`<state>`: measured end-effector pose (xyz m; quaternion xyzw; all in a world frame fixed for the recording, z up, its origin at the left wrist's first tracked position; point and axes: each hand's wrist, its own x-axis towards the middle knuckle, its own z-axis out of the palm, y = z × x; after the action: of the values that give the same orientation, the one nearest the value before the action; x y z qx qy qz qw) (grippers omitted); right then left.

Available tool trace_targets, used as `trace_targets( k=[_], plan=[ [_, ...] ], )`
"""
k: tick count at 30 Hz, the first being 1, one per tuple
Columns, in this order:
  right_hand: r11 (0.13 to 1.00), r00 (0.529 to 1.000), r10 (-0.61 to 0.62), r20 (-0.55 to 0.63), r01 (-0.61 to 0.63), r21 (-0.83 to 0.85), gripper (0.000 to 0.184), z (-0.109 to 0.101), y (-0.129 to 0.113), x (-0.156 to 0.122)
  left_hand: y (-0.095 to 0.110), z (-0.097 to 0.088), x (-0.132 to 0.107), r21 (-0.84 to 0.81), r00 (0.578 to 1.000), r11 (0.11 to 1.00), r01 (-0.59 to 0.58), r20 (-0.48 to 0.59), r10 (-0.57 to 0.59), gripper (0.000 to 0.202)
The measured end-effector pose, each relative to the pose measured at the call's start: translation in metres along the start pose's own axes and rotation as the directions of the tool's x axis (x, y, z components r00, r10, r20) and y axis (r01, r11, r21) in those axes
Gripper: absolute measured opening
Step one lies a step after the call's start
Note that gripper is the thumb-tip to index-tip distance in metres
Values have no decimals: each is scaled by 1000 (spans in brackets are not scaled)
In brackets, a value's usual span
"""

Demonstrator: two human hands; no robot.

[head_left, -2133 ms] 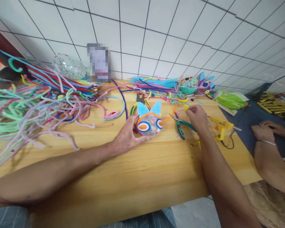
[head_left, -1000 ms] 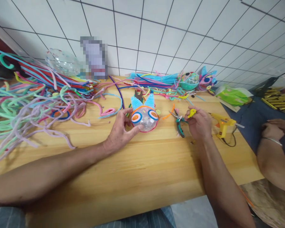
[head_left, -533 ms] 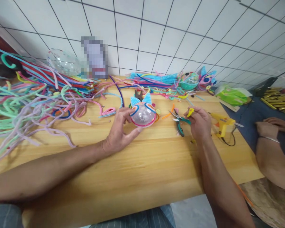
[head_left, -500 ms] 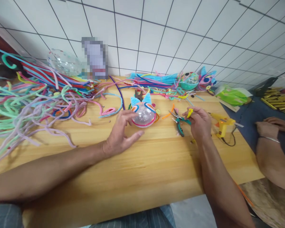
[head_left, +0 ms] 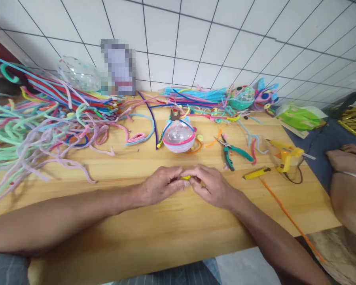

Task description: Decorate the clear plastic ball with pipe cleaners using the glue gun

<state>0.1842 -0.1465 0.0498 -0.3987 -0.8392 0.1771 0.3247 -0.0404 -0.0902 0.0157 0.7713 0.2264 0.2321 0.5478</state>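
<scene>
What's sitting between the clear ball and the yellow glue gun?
Head view, left to right from the clear ball: an orange strip, the green-handled pliers, then pink and light-blue strips before the glue gun.

Pale wooden table (head_left: 154,229) against a white wall (head_left: 163,31).
Behind the surface's far edge, large dark-jointed tiles (head_left: 222,41); past the right edge, a dark blue area (head_left: 322,142); below the near edge, a pale grey patch (head_left: 243,267); soft light.

craft workshop | chenille stems (head_left: 17,120) heaped ahead-left of left hand (head_left: 158,185) | pliers (head_left: 227,149), hot-glue gun (head_left: 286,153) ahead-right of right hand (head_left: 211,185) | tiled wall (head_left: 192,39) beyond
</scene>
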Motion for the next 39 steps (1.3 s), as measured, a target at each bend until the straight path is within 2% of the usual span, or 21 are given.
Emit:
trace_targets(
  k=[3,5,8,10,12,14,15,16,18,20,21,23,24,26,28,29,32,35,37,39],
  plan=[
    [987,991,135,-10,-134,88,15,-3,9,1,-3,1,1,-9,999,999,32,31,-32,28],
    [945,953,299,-55,-288,156,12,-9,13,2,-1,1,1,-7,998,999,39,46,-39,27],
    [851,827,513,-229,-456,258,11,-24,17,3,3,2,1,3,998,1000,20,63,-20,31],
    [820,725,572,-384,-490,297,10,-42,22,4,5,2,1,-10,998,1000,3,63,-2,35],
    [833,626,549,-555,-469,295,10,-67,34,6,5,2,2,-20,998,1000,-4,57,6,36],
    [872,534,468,-705,-410,268,12,-99,50,6,5,2,3,-27,999,1000,4,44,-3,36],
    [882,520,447,-728,-390,263,12,-114,59,6,5,2,3,-35,999,999,16,38,-15,36],
    [873,543,462,-701,-417,252,14,-128,67,5,5,2,4,-49,999,998,31,33,-30,36],
    [805,622,525,-581,-585,102,13,-148,79,4,6,1,5,-95,998,994,57,30,-54,36],
    [714,634,571,-523,-697,-66,15,-149,78,2,7,-1,6,-147,998,987,67,32,-63,37],
    [691,633,594,-497,-717,-87,16,-143,72,2,8,-1,6,-167,997,984,70,27,-66,38],
    [713,657,661,-363,-701,30,27,-118,54,2,10,-3,7,-186,996,978,89,16,-88,40],
    [740,695,666,-270,-663,117,35,-101,43,2,11,-3,8,-188,994,976,106,11,-106,40],
    [772,781,618,-87,-583,254,51,-64,20,2,11,-4,8,-189,991,973,131,7,-132,41],
    [777,822,567,53,-555,297,60,-30,1,3,11,-5,8,-195,992,973,123,9,-124,43],
    [783,833,545,96,-546,296,57,-17,-5,3,11,-5,8,-195,994,974,112,9,-113,44],
    [826,846,510,155,-532,186,14,3,-14,4,11,-6,8,-162,994,981,109,5,-110,45],
    [812,813,546,201,-573,112,26,-3,-15,1,12,-8,8,-116,991,985,131,1,-132,45],
    [787,786,581,213,-609,100,26,-19,-12,-3,13,-9,9,-119,992,985,127,-3,-128,45],
    [779,774,615,151,-626,36,28,-42,-2,-11,15,-9,9,-131,992,983,124,-7,-126,43]
  ],
)
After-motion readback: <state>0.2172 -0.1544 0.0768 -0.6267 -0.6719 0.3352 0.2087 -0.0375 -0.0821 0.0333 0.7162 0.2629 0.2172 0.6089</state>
